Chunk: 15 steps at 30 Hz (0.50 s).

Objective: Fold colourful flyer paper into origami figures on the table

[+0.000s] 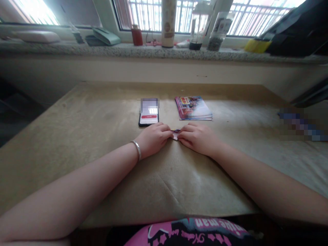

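My left hand [153, 138] and my right hand [198, 138] meet at the middle of the brown paper-covered table [89, 136]. Both have curled fingers pinching a small folded piece of coloured paper [175, 134] between them, low on the table surface. Most of the paper is hidden by my fingertips. A silver bangle sits on my left wrist. Just beyond my left hand lies a phone [149, 115] with its screen lit. Just beyond my right hand lies a stack of colourful leaflets [192, 108].
A stone window sill [102, 50] runs along the back with a red jar [137, 36], a tall white bottle [168, 23], a glass jar [217, 34], a yellow object [257, 46] and a dark bag [297, 34]. A blurred item [302, 124] lies at the table's right.
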Available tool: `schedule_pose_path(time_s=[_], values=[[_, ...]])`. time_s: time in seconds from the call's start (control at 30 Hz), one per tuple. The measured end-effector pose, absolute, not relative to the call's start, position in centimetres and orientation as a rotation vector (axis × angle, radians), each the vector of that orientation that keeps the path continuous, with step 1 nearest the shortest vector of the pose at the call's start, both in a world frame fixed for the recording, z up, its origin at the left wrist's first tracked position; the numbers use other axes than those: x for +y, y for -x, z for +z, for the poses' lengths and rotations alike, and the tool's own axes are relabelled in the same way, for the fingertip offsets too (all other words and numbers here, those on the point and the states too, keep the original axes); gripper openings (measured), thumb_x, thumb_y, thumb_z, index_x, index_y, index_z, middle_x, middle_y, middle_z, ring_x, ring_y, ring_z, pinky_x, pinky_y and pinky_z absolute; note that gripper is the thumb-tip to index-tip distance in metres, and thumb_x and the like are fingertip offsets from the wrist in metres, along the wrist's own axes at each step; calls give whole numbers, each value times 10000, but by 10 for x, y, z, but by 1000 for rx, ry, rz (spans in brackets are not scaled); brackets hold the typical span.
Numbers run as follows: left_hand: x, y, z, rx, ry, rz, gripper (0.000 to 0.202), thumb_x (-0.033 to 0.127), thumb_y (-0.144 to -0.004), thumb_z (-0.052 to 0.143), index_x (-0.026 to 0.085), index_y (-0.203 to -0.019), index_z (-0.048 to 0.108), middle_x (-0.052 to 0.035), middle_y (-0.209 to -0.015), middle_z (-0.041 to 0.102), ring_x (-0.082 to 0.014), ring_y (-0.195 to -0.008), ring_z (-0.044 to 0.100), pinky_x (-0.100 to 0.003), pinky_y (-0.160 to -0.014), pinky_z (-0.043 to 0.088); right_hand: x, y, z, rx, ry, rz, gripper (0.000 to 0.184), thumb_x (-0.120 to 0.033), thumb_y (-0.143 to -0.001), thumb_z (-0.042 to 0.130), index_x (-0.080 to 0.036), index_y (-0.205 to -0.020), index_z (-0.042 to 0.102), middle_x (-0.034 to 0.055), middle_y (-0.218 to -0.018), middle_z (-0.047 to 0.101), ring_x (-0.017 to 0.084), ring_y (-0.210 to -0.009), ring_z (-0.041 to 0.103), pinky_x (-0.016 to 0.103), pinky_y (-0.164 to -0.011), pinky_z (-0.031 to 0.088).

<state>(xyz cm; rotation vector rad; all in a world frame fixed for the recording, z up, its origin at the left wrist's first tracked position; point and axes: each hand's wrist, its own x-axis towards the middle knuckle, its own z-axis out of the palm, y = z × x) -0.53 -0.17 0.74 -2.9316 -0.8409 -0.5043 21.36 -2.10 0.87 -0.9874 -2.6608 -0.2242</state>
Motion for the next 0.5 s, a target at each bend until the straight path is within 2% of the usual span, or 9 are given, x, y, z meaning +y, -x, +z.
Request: schedule_pose_path(time_s=[0.23, 0.5], values=[[-5, 1, 10, -896, 2905, -486, 200, 255, -881, 507, 174, -888, 690, -63, -868, 636, -179, -807, 559, -305, -747, 469, -22, -208, 8, -2534, 1110, -24, 198, -239, -868, 504, -194, -826, 693, 55, -835, 652, 182, -811, 562, 284, -707, 404], [-4, -4, 9, -939, 2847, -436, 288, 283, -922, 473, 145, -763, 669, -64, -798, 631, -172, -755, 558, -294, -700, 461, -22, -203, 6, -2451, 1176, 102, 103, -211, -804, 547, -184, -786, 645, 58, -822, 627, 188, -811, 551, 295, -729, 411]])
